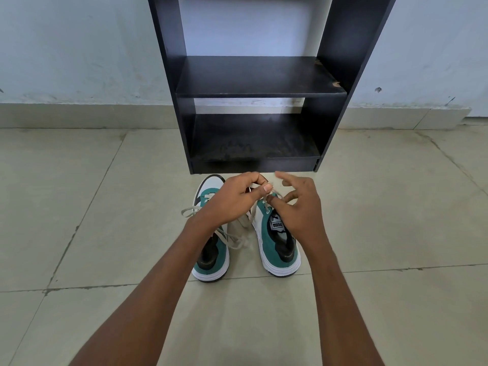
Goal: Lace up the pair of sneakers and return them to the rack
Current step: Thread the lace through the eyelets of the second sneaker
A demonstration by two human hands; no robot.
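Pinching the right sneaker's lace (260, 186) in the left hand (232, 199) while the right hand (295, 204) works it at the eyelets, the person has both green-and-white sneakers (280, 249) on the floor tiles (79, 207), lacing unfinished, the black rack (253, 85) unfilled.

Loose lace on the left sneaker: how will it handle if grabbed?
Probably floppy: the lace lies in slack loops off the left sneaker onto the floor. Likely very light. It looks flat and woven, so a pinch should hold.
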